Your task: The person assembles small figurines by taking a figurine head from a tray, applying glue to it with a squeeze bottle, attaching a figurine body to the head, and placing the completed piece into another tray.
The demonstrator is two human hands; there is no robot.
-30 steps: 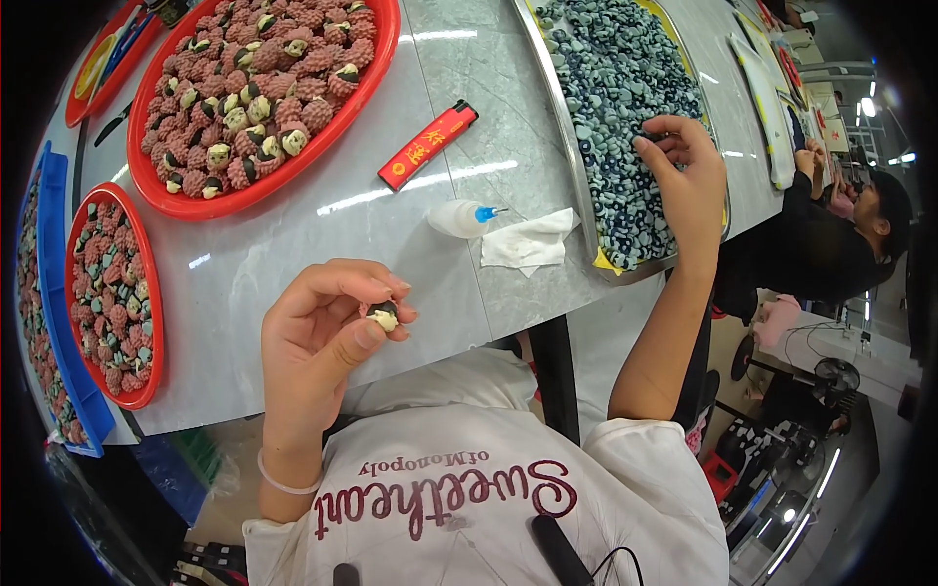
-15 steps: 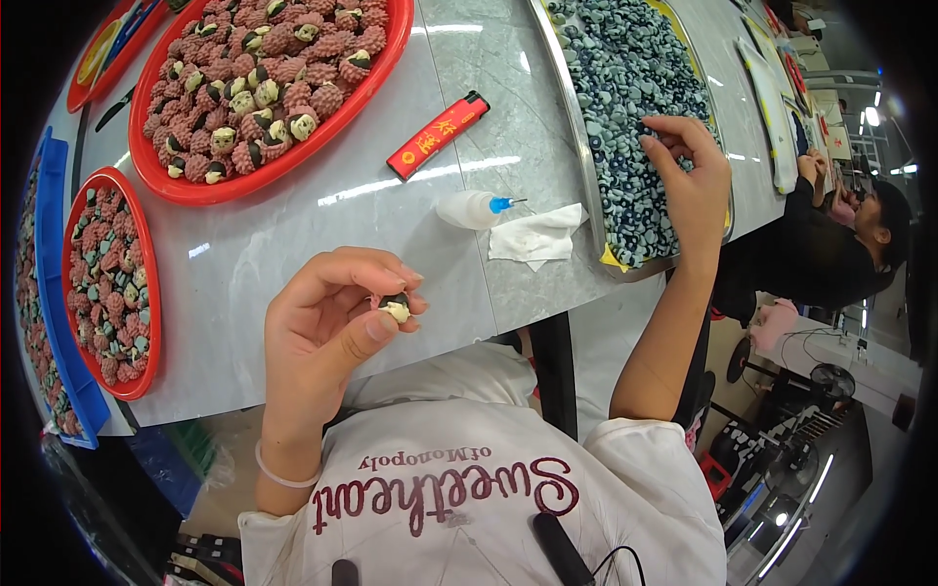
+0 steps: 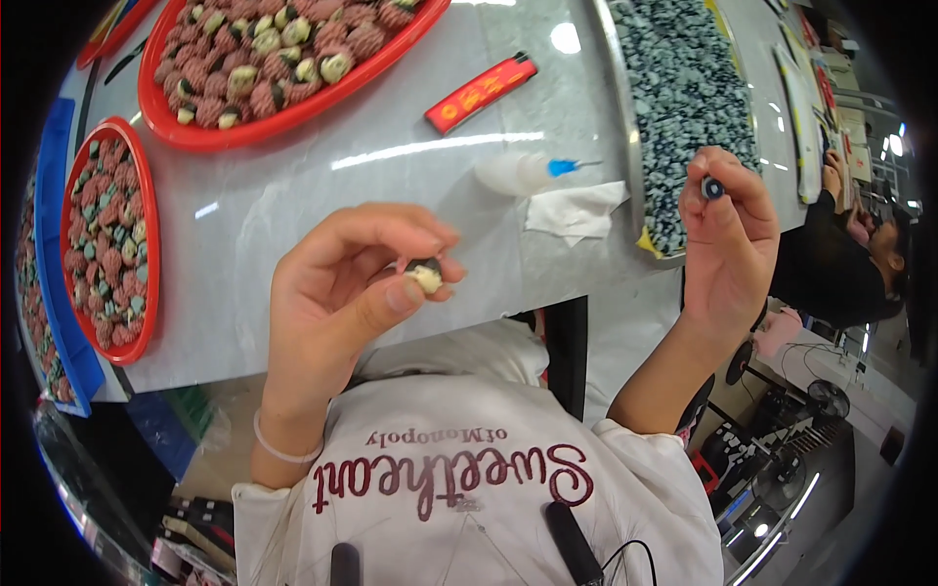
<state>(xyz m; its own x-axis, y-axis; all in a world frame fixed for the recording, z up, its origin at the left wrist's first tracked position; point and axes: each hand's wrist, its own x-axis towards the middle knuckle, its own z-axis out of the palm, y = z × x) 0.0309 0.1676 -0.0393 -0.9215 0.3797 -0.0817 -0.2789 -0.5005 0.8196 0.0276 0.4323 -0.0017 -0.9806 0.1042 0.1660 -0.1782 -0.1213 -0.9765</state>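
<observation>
My left hand [image 3: 332, 283] pinches a small cream-and-dark piece [image 3: 424, 279] between thumb and fingers, with a bit of pink showing behind it. Over the near end of a metal-rimmed tray [image 3: 630, 122], my right hand [image 3: 738, 234] is closed on a tiny dark blue piece with a pale blue spot [image 3: 712, 188]. Many small dark and pale blue pieces [image 3: 684, 93] fill that tray. Between the hands lie a white squeeze bottle with a blue needle tip [image 3: 513, 174] and a crumpled white tissue [image 3: 576, 212].
A red lighter [image 3: 481, 92] lies farther back. At the left, a large red tray [image 3: 327, 98] and a smaller one [image 3: 151, 244] hold pink ridged pieces. Beside them is a blue tray [image 3: 86, 356]. Another person [image 3: 831, 259] sits at the far right.
My right hand has lifted from the blue pieces and come nearer, now pinching one tiny piece. The left hand keeps its pinch. The whole view has shifted slightly.
</observation>
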